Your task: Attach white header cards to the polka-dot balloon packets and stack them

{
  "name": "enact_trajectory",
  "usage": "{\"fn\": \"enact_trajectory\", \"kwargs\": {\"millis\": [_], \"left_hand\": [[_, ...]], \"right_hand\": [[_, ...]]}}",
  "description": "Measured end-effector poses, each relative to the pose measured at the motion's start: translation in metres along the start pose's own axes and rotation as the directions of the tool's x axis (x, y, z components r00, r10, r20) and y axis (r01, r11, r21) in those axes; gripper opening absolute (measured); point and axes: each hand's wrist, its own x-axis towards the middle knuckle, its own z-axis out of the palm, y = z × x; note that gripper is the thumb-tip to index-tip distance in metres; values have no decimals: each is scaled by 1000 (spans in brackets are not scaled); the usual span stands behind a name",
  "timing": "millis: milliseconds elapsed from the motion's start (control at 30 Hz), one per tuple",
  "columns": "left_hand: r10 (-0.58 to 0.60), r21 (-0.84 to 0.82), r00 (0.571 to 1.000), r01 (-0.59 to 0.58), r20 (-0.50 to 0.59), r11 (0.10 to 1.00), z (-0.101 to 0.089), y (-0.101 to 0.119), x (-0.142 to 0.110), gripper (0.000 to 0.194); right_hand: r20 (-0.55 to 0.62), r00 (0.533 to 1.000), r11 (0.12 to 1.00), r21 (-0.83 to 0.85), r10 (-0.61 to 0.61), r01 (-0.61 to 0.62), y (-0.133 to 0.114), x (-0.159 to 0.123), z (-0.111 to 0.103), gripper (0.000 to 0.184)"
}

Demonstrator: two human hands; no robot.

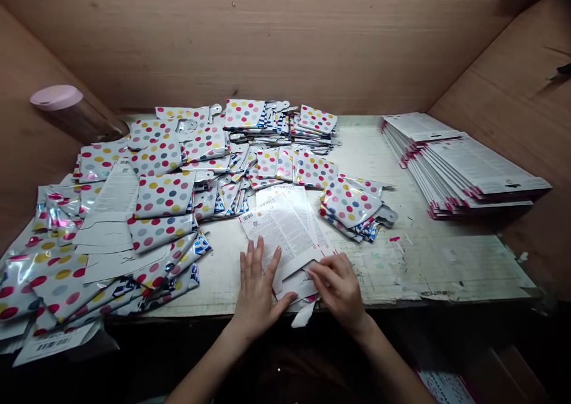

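Printed white cards [281, 231], small text and a barcode [247, 217] on top, lie in a loose, slightly fanned stack at the front edge of the table, between both hands. Corners overlap; top card sits skewed. A white paper scrap [303, 315] hangs over the table edge just below them.

Left hand [256, 291]: spread, palm down, fingers on the stack's lower left. Right hand [336, 288]: fingers together and curved over the stack's lower right corner. Can't tell if it's pinching; the contact is hidden.

Polka-dot foil packets [165, 194] sit in a big messy pile left of and behind the stack, many with grey hanger tabs [386, 215]. A smaller packet bunch [350, 204] lies just right of the cards. Loose flat printed sheets [116, 196] are mixed in at left.

Far right: neat, overlapping rows of white cards with red edges [464, 166]. Table top [428, 267] is worn, stained white board. Plywood walls [250, 41] surround it. Pink-lidded bottle [66, 109] lies tilted at back left.
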Motion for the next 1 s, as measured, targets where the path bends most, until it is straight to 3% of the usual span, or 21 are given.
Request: {"fn": "enact_trajectory", "kwargs": {"millis": [133, 200, 300, 433, 500, 567, 633, 733, 867, 1000], "left_hand": [[-65, -32, 998, 66, 11, 997, -2, 3, 2, 96], [-75, -35, 996, 76, 41, 996, -2, 3, 4, 100], [-72, -26, 993, 75, 95, 997, -2, 2, 6, 101], [-43, 13, 987, 42, 154, 999, -3, 1, 7, 86], [-50, 34, 986, 45, 162, 998, -3, 2, 7, 81], [-65, 51, 984, 57, 164, 997, -4, 2, 7, 82], [-67, 58, 984, 58, 166, 997, -3, 2, 7, 83], [-58, 62, 984, 49, 166, 997, -2, 2, 7, 82], [-50, 64, 986, 40, 159, 997, -1, 1, 7, 83], [-47, 68, 986, 37, 161, 997, 0, 0, 6, 82]], "right_hand": [[182, 964, 965, -138, -195, 222, -14, -26, -3, 39], [274, 947, 936, -256, -168, 240, -18, -36, 4, 53], [321, 943, 909, -360, -90, 209, -18, -39, 21, 68], [357, 934, 902, -414, 36, 124, -10, -24, 38, 73], [382, 924, 912, -390, 30, 131, -9, -18, 36, 76], [369, 929, 922, -347, -32, 170, -12, -19, 25, 66], [317, 943, 934, -298, -99, 199, -16, -23, 9, 46], [216, 973, 982, -148, -84, 117, -18, -21, -7, 38], [84, 992, 996, -24, 93, -91, -6, 2, 3, 28], [51, 988, 989, 3, 144, -145, 9, 16, 21, 16]]}}
